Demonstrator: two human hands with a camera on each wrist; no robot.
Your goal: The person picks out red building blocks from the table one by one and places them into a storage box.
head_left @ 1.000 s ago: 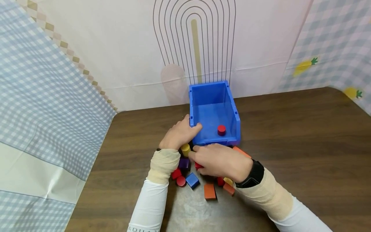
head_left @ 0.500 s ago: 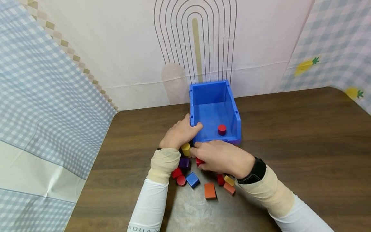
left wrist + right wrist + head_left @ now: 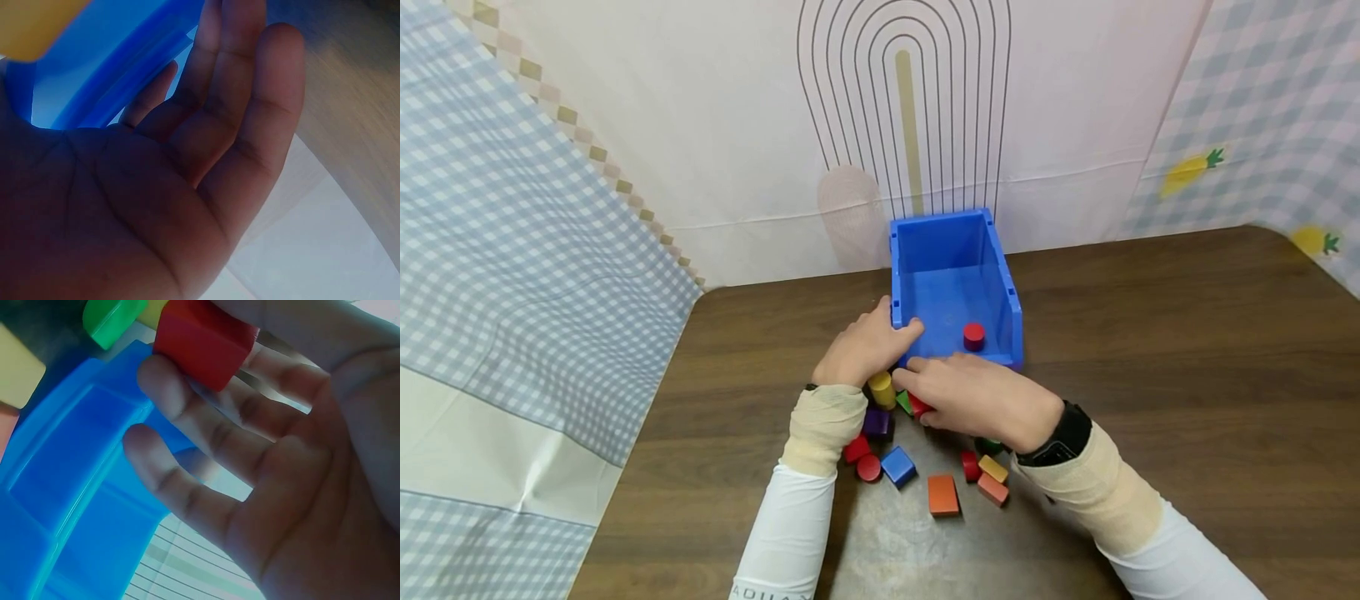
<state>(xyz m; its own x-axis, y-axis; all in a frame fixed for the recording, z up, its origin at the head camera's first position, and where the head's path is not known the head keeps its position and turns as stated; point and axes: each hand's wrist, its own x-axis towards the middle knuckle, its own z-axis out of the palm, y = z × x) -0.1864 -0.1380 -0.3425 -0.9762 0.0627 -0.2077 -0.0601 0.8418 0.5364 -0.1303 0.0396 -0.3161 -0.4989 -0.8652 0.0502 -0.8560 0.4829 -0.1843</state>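
Note:
In the head view a blue plastic bin point(image 3: 946, 292) stands against the cloth backdrop, a red cylinder point(image 3: 973, 337) inside near its front. My left hand point(image 3: 863, 346) holds the bin's left wall near the front corner, thumb inside and fingers outside. My right hand point(image 3: 977, 400) is just in front of the bin's front lip. Between its thumb and fingertips it pinches a red block point(image 3: 203, 344), which shows plainly in the right wrist view. Beside that block lie a green block point(image 3: 905, 403) and a yellow cylinder point(image 3: 882, 390).
Several loose blocks lie on the table nearer me: a purple block point(image 3: 876, 422), a blue cube point(image 3: 898, 467), a red disc point(image 3: 868, 468), an orange block point(image 3: 943, 495) and a salmon block point(image 3: 993, 489). Cloth hangs behind and at the left of the wooden table point(image 3: 1150, 375).
My right hand has risen slightly toward the bin's front lip with the red block, and a green block now shows beside it. My left hand has stayed on the bin.

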